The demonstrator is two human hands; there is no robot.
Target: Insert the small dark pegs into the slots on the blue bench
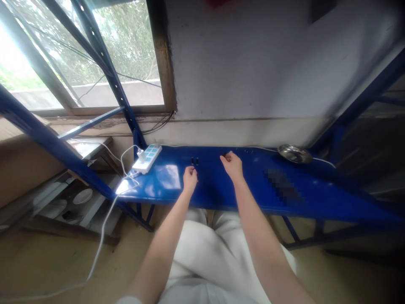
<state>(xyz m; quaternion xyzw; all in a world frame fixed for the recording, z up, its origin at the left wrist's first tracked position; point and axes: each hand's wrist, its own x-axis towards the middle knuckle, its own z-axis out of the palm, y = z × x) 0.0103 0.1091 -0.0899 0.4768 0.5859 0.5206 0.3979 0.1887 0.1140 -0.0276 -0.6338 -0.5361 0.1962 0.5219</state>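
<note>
Two small dark upright pieces stand side by side on the blue tabletop. Just in front of them is my left hand, its fingertips pinched together; whatever lies between them is too small to make out. My right hand is farther right and a little farther back, fingers curled closed. A tiny dark thing shows at its fingertips, but its kind cannot be told. Behind and right of that hand, several tiny light-coloured bits lie near the table's back edge.
A white power strip with a plugged-in cable sits at the table's left end. At the back right is a shiny metal dish; a blurred-out dark object lies before it. Blue metal posts rise at the left. A white cord hangs down.
</note>
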